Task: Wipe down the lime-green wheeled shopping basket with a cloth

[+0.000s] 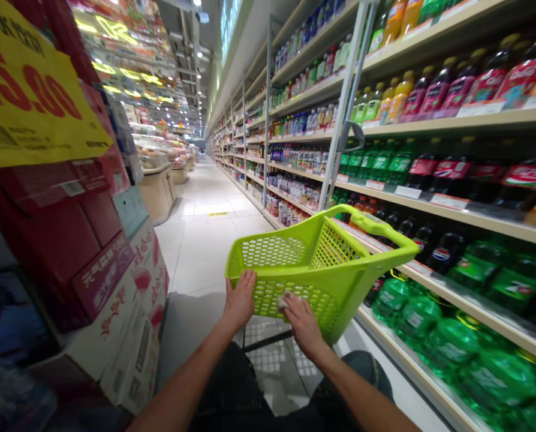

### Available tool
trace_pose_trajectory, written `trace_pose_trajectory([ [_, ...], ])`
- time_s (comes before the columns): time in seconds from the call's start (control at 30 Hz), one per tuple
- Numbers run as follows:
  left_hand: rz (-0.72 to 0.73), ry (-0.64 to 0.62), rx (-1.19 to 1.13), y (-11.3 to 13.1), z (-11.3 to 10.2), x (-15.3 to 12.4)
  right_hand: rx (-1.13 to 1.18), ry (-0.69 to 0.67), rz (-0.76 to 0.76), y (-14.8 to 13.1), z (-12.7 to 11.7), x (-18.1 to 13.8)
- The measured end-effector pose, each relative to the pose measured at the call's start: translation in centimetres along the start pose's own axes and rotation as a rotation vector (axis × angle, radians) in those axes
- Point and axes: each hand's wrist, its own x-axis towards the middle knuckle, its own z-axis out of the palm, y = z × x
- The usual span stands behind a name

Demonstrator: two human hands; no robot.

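Note:
A lime-green plastic shopping cart (304, 288) with holes through its sides stands crosswise in front of me, its handle to the right. My left hand (241, 299) grips the cart at its left end, fingers up at the top rim. Against the near side wall, my right hand (301, 324) presses a small crumpled whitish cloth (286, 300), fingers closed over it. Most of the cloth is hidden under those fingers. The inside bottom of the basket is out of sight behind the near wall.
Shelves of soda bottles (434, 162) run along the right, with large green bottles (459, 342) at the bottom. To the left are stacked cartons (128, 318) under a yellow price sign (34, 90). A tiled aisle (205, 204) stretches ahead past display counters (155, 189).

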Motion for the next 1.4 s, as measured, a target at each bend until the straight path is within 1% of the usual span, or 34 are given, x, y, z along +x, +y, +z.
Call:
trace_pose_trajectory([
  [0.07,0.020,-0.003,0.009,0.8,-0.2,0.3,-0.021,0.010,0.092,0.8,-1.0,1.0],
  [0.13,0.028,-0.017,0.010,1.6,-0.3,0.5,-0.033,0.021,0.131,1.6,-1.5,1.7],
  [0.2,0.037,-0.032,0.005,2.3,-0.2,0.7,-0.029,0.011,0.097,2.0,-1.3,1.1],
  [0.27,0.052,-0.036,0.001,2.8,-0.2,0.8,-0.015,-0.017,0.028,2.1,-0.9,-0.5],
  [0.33,0.066,-0.033,0.006,2.9,-0.1,0.8,-0.011,-0.039,0.025,2.4,-1.0,-1.8],
  [0.4,0.070,-0.035,0.017,3.1,-0.1,0.9,-0.025,-0.012,0.107,3.2,-1.8,-2.0],
  [0.47,0.075,-0.040,0.024,3.5,0.0,1.0,-0.053,0.037,0.207,4.4,-2.9,-1.3],
  [0.53,0.098,-0.046,0.023,4.3,0.1,1.2,-0.081,0.069,0.255,5.3,-3.7,-0.8],
  [0.57,0.115,-0.048,0.021,4.7,0.1,1.3,-0.090,0.062,0.251,5.5,-3.9,-0.9],
  [0.67,0.167,-0.045,0.014,5.8,0.5,1.6,-0.088,-0.016,0.153,5.7,-4.0,-2.3],
  [0.73,0.190,-0.037,0.010,6.3,0.6,1.8,-0.091,-0.030,0.148,6.2,-4.5,-2.9],
  [0.83,0.205,-0.033,0.005,6.9,0.7,2.1,-0.137,0.072,0.280,8.0,-6.0,-2.3],
  [0.9,0.203,-0.031,0.000,7.3,0.6,2.3,-0.173,0.131,0.332,9.1,-6.7,-1.9],
  [0.97,0.205,-0.028,-0.004,7.8,0.6,2.4,-0.187,0.115,0.305,9.6,-6.8,-2.5],
  [1.07,0.217,-0.026,-0.003,8.3,0.6,2.5,-0.166,0.016,0.212,9.4,-6.3,-4.6],
  [1.1,0.221,-0.025,0.000,8.4,0.6,2.5,-0.163,0.002,0.206,9.5,-6.4,-5.1],
  [1.17,0.231,-0.020,0.007,8.8,0.6,2.6,-0.184,0.046,0.255,10.5,-7.4,-5.0],
  [1.3,0.239,-0.011,0.000,9.9,0.7,2.9,-0.266,0.214,0.390,13.7,-10.1,-3.3],
  [1.33,0.237,-0.010,-0.007,10.2,0.7,2.9,-0.276,0.227,0.396,14.1,-10.2,-3.4],
  [1.4,0.229,-0.003,-0.016,10.7,0.9,3.0,-0.267,0.203,0.363,14.0,-9.7,-4.7],
])
